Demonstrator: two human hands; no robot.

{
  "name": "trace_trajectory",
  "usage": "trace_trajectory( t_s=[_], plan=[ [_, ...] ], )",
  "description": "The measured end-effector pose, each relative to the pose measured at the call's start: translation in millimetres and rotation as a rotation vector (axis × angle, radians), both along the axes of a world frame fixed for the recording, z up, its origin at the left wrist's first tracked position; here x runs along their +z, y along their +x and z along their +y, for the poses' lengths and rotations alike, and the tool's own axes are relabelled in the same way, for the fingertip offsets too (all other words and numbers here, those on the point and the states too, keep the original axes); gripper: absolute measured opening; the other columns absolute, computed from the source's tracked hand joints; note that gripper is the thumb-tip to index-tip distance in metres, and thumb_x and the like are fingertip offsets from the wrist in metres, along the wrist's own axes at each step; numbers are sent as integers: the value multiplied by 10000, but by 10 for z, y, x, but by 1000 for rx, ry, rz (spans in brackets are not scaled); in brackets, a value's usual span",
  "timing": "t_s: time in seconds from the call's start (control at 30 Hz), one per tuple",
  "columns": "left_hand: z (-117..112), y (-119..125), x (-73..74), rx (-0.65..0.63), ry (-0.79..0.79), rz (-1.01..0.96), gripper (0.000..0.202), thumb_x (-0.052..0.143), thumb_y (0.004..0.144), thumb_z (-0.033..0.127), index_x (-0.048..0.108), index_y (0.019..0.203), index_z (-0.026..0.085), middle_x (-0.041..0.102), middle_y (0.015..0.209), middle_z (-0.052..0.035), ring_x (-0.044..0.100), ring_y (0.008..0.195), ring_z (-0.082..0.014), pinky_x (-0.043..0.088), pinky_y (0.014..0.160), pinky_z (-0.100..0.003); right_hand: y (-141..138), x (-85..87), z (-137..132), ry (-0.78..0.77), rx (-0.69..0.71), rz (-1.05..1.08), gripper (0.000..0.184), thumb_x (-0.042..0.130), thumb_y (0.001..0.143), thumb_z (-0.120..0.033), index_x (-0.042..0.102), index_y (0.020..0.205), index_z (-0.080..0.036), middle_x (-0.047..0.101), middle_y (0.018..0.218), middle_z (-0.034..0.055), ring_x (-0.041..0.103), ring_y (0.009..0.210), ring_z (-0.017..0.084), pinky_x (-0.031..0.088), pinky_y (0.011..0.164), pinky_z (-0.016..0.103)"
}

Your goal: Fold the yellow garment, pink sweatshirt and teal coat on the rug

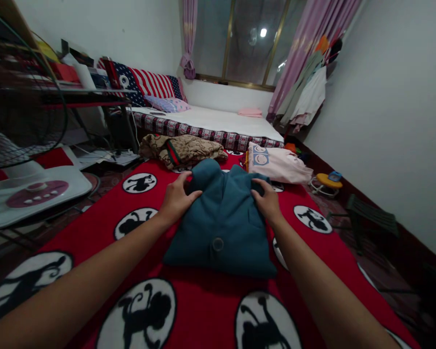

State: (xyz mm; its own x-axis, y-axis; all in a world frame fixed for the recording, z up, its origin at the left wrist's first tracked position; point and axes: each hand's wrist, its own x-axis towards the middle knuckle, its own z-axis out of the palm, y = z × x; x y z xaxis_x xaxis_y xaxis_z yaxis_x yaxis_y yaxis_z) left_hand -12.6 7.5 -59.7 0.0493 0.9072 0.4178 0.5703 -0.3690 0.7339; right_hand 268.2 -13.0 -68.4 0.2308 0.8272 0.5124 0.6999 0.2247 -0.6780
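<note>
A teal jacket [223, 218] lies folded on the red blanket in front of me, its front and one large round button [217, 244] facing up. My left hand [179, 196] is closed on the jacket's upper left edge, thumb on top of the cloth and fingers partly hidden behind it. At the upper right edge, my right hand [266, 198] pinches the fabric in the same way. The collar end points away from me and stands up in soft bulges.
The red blanket [199, 295] has black figures in white ovals. Beyond the jacket lie a brown patterned cloth [189, 149] and a pale pink bag [276, 165]. A fan and a white table [69, 184] stand at left, stools [327, 180] at right, a bed [218, 118] behind.
</note>
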Motion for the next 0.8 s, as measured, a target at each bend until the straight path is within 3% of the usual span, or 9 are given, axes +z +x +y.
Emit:
trace_trajectory(
  t_s=[0.1, 0.2, 0.27, 0.33, 0.43, 0.6, 0.67, 0.73, 0.8],
  plan=[
    [114, 41, -5, 84, -5, 421, 649, 802, 670, 288, 547, 1242, 118, 603, 1132, -152, 585, 1063, -317, 485, 904, -426, 0, -86, 111, -157, -76, -170, 416, 649, 702, -125, 675, 1116, -152, 590, 1207, 165, 541, 1158, 312, 415, 1016, 487],
    [66, 139, 60, 111, 150, 586, 615, 734, 756, 384, 525, 1279, 137, 543, 1267, -155, 522, 1158, -327, 446, 969, -440, -152, -89, 68, 21, -48, -300, 375, 611, 771, -163, 665, 1141, -195, 517, 1312, 146, 459, 1258, 301, 384, 1054, 471],
    [30, 236, 108, 94, 198, 637, 600, 684, 803, 408, 507, 1298, 121, 510, 1336, -160, 491, 1207, -320, 416, 1014, -425, -308, -61, 18, 80, 48, -329, 328, 573, 817, -183, 657, 1133, -207, 536, 1301, 120, 495, 1225, 262, 413, 1029, 410],
    [36, 338, 117, 84, 170, 685, 627, 665, 820, 407, 481, 1322, 80, 454, 1411, -190, 438, 1281, -324, 365, 1071, -415, -457, -49, -9, -9, 128, -318, 331, 552, 856, -232, 625, 1177, -201, 599, 1226, 104, 585, 1099, 226, 465, 942, 348],
    [112, 437, 13, 95, 53, 729, 717, 654, 828, 433, 414, 1372, 33, 387, 1465, -244, 367, 1354, -346, 302, 1113, -441, -591, -75, 24, -286, 92, -385, 356, 495, 913, -367, 625, 1177, -165, 686, 1069, 115, 653, 951, 236, 484, 840, 337],
    [323, 395, -246, 77, -95, 569, 809, 625, 812, 548, 381, 1394, 41, 560, 1286, -235, 534, 1199, -341, 431, 973, -402, -568, -34, 337, -589, 17, -448, 596, 333, 918, -601, 716, 888, -145, 717, 976, 192, 669, 956, 315, 466, 815, 387],
    [464, 355, -268, 105, -133, 401, 810, 650, 757, 607, 444, 1342, 85, 576, 1270, -212, 546, 1182, -336, 447, 945, -387, -555, 2, 512, -659, 3, -379, 667, 376, 843, -705, 717, 774, -136, 717, 890, 223, 675, 913, 342, 471, 782, 402],
    [616, 339, -233, 128, -211, 211, 732, 663, 731, 617, 527, 1231, 100, 608, 1218, -198, 578, 1133, -323, 463, 918, -379, -572, -4, 644, -621, -62, -291, 576, 555, 730, -702, 702, 684, -147, 709, 803, 223, 677, 853, 352, 475, 735, 405],
    [717, 357, -170, 140, -227, 79, 528, 701, 739, 502, 593, 1079, 112, 652, 1103, -167, 620, 1039, -295, 481, 884, -371, -609, -61, 687, -531, -148, -227, 377, 689, 663, -547, 676, 628, -172, 698, 732, 190, 673, 794, 334, 470, 689, 387]
  ],
)
